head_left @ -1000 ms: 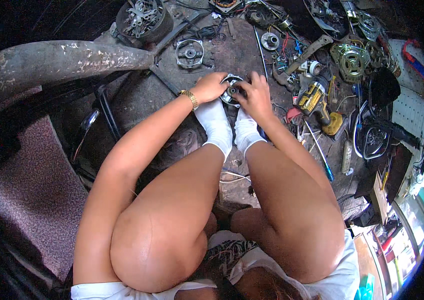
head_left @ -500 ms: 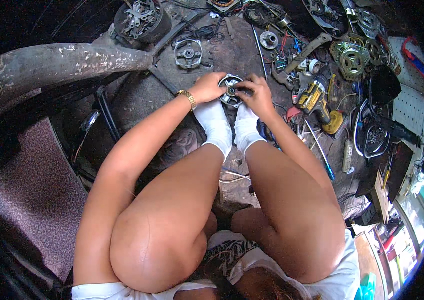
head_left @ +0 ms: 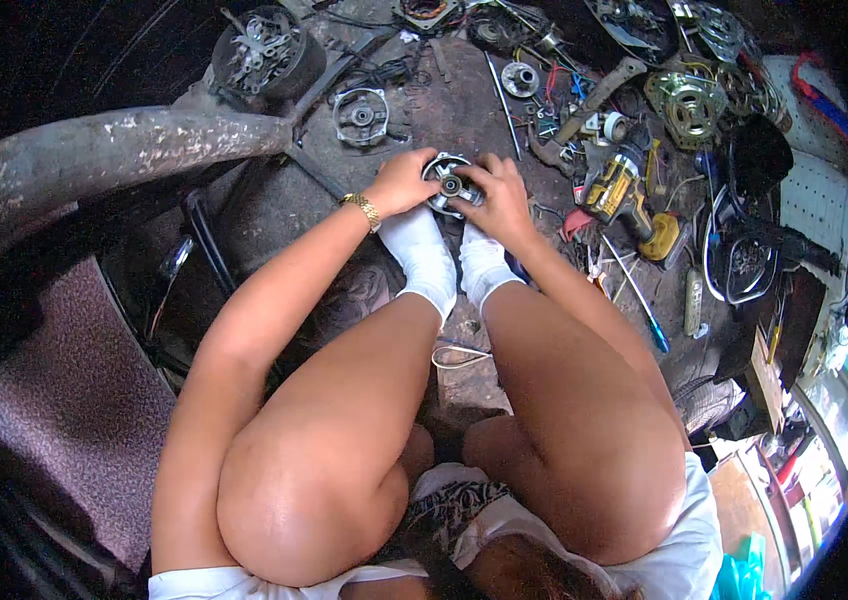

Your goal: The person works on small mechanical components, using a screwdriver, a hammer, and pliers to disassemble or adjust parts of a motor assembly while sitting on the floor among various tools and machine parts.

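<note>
A round metal motor end cover (head_left: 452,187), spoked and with a bearing in its middle, is held just beyond my white-socked feet. My left hand (head_left: 406,184) is closed on its left rim, thumb laid over the inner side. From the right, my right hand (head_left: 500,202) grips the cover's other edge, its thumb and fingers reaching in close to the bearing. The fingertips behind the rim are hidden. A similar metal end cover (head_left: 361,117) lies on the floor beyond my left hand.
A yellow and black cordless drill (head_left: 624,195), a hammer (head_left: 584,112) and a blue-handled screwdriver (head_left: 641,300) lie to the right. A bucket of metal parts (head_left: 269,55) stands far left, near a thick curved bar (head_left: 144,145). Several motor parts crowd the far right.
My right hand's fingers have shifted from pinching at the bearing to a wider grip on the cover's right side. The cover is turned slightly. My left hand keeps its hold.
</note>
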`<state>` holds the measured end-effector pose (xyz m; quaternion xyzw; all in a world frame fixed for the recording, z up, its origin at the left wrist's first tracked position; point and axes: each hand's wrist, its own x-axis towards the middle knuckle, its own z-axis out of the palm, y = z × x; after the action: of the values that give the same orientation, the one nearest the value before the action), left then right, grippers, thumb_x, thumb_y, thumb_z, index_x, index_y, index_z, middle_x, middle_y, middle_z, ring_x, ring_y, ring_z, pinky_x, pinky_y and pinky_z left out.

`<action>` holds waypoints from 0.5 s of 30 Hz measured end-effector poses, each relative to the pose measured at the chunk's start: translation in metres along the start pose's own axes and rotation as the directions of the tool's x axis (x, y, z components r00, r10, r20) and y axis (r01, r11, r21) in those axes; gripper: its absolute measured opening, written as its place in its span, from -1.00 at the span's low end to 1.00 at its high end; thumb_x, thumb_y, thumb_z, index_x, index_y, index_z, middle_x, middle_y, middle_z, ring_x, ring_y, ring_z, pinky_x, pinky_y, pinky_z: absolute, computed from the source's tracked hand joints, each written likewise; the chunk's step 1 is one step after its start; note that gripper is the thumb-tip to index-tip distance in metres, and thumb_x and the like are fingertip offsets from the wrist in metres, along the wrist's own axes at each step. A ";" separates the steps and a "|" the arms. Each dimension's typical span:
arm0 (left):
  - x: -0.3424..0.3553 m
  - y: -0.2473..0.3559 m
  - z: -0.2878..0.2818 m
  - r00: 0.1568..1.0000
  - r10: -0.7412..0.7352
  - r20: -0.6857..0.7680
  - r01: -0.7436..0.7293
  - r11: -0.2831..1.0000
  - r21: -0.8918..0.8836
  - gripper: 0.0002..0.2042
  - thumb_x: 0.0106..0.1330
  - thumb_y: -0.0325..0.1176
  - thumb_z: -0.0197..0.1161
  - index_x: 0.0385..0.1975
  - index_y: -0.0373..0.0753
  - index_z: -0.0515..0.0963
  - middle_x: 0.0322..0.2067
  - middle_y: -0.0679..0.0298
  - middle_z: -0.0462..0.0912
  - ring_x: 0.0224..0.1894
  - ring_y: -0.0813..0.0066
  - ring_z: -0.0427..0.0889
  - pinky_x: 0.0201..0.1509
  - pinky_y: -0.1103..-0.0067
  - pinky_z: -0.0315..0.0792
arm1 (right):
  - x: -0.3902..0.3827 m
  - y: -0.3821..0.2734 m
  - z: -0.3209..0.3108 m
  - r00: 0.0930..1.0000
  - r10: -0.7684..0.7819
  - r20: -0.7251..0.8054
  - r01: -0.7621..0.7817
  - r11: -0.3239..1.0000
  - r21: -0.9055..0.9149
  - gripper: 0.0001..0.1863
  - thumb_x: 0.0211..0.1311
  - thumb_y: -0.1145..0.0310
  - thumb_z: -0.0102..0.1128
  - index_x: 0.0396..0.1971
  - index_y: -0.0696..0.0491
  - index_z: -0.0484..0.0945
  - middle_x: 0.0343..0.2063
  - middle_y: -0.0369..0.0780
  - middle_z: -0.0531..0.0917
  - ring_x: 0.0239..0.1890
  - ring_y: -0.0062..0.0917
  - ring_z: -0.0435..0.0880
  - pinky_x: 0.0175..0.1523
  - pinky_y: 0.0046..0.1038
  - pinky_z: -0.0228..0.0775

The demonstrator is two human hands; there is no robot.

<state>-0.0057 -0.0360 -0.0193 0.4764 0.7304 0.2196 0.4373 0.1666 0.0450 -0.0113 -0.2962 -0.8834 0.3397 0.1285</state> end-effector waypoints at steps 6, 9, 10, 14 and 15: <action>-0.010 0.010 -0.005 0.964 0.096 -0.248 -0.075 0.993 0.093 -0.56 -0.10 -0.35 0.25 -0.12 -0.21 0.42 -0.17 0.04 0.46 -0.06 0.06 0.42 0.00 0.29 0.30 | -0.001 -0.013 -0.005 0.998 -0.043 0.048 0.051 0.981 -0.188 -0.67 -0.25 0.22 0.32 -0.35 -0.08 0.58 -0.15 -0.18 0.42 -0.11 -0.24 0.33 -0.14 -0.20 0.19; -0.017 0.037 -0.010 0.905 0.223 -0.363 -0.137 0.959 0.247 -0.56 -0.06 -0.37 0.24 -0.10 -0.22 0.40 -0.20 0.08 0.43 -0.08 0.12 0.40 -0.04 0.29 0.29 | -0.005 -0.009 -0.014 0.999 -0.053 -0.001 0.052 0.980 -0.191 -0.64 -0.28 0.21 0.33 -0.34 -0.07 0.56 -0.13 -0.18 0.41 -0.11 -0.24 0.31 -0.11 -0.19 0.14; -0.017 0.043 -0.011 0.860 0.311 -0.404 -0.194 0.933 0.305 -0.61 0.00 -0.35 0.24 -0.12 -0.24 0.42 -0.25 0.11 0.47 -0.14 0.19 0.45 -0.10 0.33 0.33 | -0.005 -0.009 -0.019 0.999 -0.044 -0.029 0.039 0.987 -0.157 -0.63 -0.29 0.20 0.34 -0.34 -0.07 0.56 -0.13 -0.19 0.42 -0.11 -0.25 0.31 -0.10 -0.20 0.13; -0.022 0.055 -0.001 0.991 -0.102 -0.088 0.031 0.808 -0.589 -0.77 0.25 -0.28 0.11 -0.27 -0.34 0.47 -0.45 0.33 0.57 -0.47 0.63 0.46 -0.39 0.62 0.37 | 0.000 -0.024 -0.034 0.970 -0.120 -0.212 0.100 0.990 -0.103 -0.60 -0.30 0.18 0.35 -0.33 -0.05 0.56 -0.11 -0.22 0.44 -0.10 -0.28 0.31 -0.11 -0.26 0.13; -0.024 0.057 0.000 0.990 -0.142 -0.012 0.095 0.725 -0.682 -0.79 0.26 -0.30 0.11 -0.27 -0.33 0.48 -0.43 0.33 0.56 -0.46 0.64 0.46 -0.39 0.64 0.37 | 0.001 -0.026 -0.043 0.974 -0.138 -0.182 0.129 0.990 -0.059 -0.60 -0.27 0.23 0.37 -0.31 -0.01 0.54 -0.11 -0.20 0.44 -0.08 -0.26 0.34 -0.08 -0.26 0.18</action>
<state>0.0271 -0.0320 0.0325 0.2291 0.6422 0.4576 0.5707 0.1728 0.0529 0.0377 -0.2695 -0.8932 0.2802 0.2258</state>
